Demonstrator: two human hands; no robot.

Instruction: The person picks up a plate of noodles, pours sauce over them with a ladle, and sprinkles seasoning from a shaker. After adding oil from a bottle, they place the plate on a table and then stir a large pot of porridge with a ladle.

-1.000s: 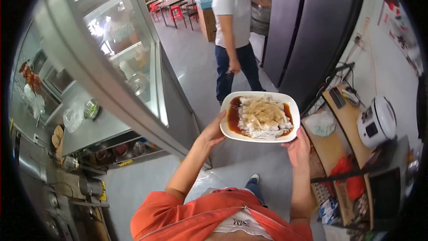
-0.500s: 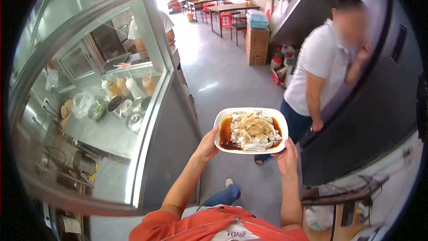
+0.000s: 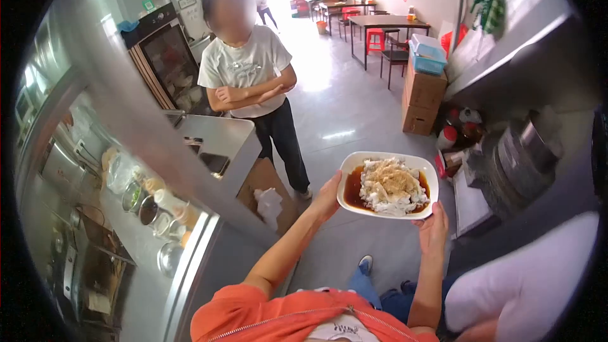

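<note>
- Grey tiled floor point(image 3: 342, 107) is seen running through a small eatery towards dark dining tables point(image 3: 386, 22) with red stools at the far end; brown cardboard boxes point(image 3: 423, 98) are stacked by the right wall.
- At the left, a stainless steel bench point(image 3: 221, 136) with a glass screen is seen. Beyond its far corner a person in a white T-shirt point(image 3: 244, 69) is standing with arms folded, well apart from the plate.
- A white rectangular plate point(image 3: 380, 155) is held in the air in front of the body, over the floor and beside the bench, resting on no surface.
- The plating is judged complete: white rice-noodle rolls point(image 3: 392, 187) with a tan topping are heaped in the middle, and brown sauce point(image 3: 351, 193) is pooled along the left edge and the far right edge.
- The setting down of the plate is judged not yet done; it is kept close to level, so no sauce is seen spilling.
- The left hand point(image 3: 329, 196) is placed at the plate's left edge, thumb up against the rim, the other fingers tucked beneath and mostly hidden.
- The right hand point(image 3: 434, 228) is cupped under the near right corner, the fingers point(image 3: 437, 215) pressed up against the underside.
- Both forearms are stretched forward from orange sleeves point(image 3: 278, 313), elbows bent.
</note>
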